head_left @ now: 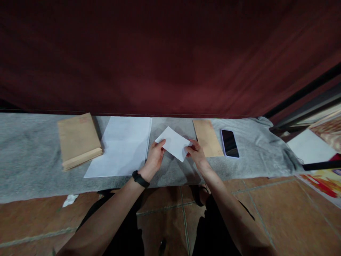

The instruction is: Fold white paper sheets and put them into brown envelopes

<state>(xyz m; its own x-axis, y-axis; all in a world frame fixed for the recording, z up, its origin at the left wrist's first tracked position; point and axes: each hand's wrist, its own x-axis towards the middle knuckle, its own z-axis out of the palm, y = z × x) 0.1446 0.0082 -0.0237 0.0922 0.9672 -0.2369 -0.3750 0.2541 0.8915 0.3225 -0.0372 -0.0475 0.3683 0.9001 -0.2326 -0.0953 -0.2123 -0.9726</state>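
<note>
Between my hands is a small piece of white paper (173, 143), tilted above the grey cloth; whether it is folded I cannot tell. My left hand (156, 153) pinches its left edge, thumb on top. At the right end, my right hand (195, 152) grips it with curled fingers. A stack of large white sheets (122, 145) lies just left of my left hand. Close beyond my right hand rests a single brown envelope (209, 138).
A thick stack of brown envelopes (79, 140) sits at the left on the grey cloth (253, 145). A phone (229, 143) lies to the right. Behind hangs a dark red curtain (160, 60). A white scrap (70, 200) is on the tiled floor.
</note>
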